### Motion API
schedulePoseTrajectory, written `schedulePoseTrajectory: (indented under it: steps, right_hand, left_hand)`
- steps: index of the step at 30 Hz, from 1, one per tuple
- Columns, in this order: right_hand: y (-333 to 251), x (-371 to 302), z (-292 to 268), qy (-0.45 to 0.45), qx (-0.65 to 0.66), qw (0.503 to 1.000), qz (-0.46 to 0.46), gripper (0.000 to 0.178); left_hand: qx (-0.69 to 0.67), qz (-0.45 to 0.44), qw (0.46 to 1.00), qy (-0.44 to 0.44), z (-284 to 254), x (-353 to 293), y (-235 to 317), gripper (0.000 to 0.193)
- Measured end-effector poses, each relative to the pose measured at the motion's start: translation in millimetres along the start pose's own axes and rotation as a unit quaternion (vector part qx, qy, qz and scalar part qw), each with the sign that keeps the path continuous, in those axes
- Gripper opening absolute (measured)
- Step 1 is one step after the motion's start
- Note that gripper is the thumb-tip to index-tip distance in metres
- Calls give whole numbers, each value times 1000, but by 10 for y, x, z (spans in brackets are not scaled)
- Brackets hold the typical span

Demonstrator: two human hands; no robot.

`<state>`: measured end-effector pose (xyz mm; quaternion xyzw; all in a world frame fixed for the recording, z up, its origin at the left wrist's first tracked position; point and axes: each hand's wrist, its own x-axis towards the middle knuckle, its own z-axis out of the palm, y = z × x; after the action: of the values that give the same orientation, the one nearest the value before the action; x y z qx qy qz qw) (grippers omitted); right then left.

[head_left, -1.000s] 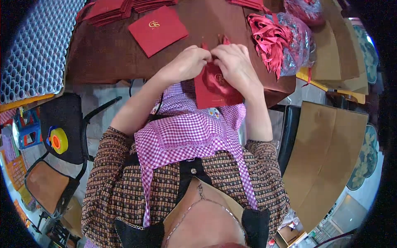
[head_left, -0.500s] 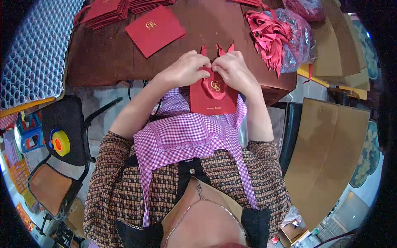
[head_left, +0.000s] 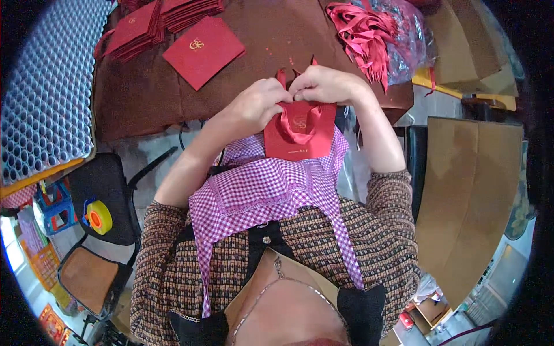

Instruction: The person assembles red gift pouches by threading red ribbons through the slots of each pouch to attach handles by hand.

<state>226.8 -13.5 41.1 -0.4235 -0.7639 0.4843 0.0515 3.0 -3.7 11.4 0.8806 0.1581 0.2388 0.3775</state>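
A small red paper gift bag (head_left: 300, 149) with gold print stands upright in front of my lap, at the table's near edge. A red ribbon handle (head_left: 300, 137) loops down over its front. My left hand (head_left: 259, 104) is closed on the upper left rim, thumb in front. My right hand (head_left: 323, 86) reaches over the far side of the rim, fingers pinched together near the left fingertips. Ribbon (head_left: 281, 76) sticks up behind both hands; the exact spot the right fingers pinch is hidden.
A flat red bag (head_left: 203, 51) and stacks of red bags (head_left: 134, 33) lie at the table's far left. Loose red ribbons (head_left: 369, 43) with clear plastic lie far right. A tube-patterned sheet (head_left: 46, 86) is at left, a chair with yellow tape (head_left: 99, 218) below it. Cardboard (head_left: 467, 202) stands right.
My right hand has moved from the front of the rim to its far side, and its elbow has swung outward. The front ribbon loop sits slightly higher and wider. The view has shifted a little.
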Motion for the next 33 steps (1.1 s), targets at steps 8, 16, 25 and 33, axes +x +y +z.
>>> schedulePoseTrajectory:
  steps: [8,16,25,33]
  right_hand:
    - [102,54,82,-7,102,995,1,19]
    - [167,19,125,12,160,986,-34,20]
    - [179,-6,119,43,143,987,-59,17]
    - [194,9,199,84,106,988,-72,16]
  left_hand:
    - [-41,-25,997,53,116,-47,45,17]
    - [-7,-12,995,97,151,-36,127,18]
    - [40,-20,984,171,81,-29,62,30]
    - [-427,-193,882,45,259,-206,-198,31]
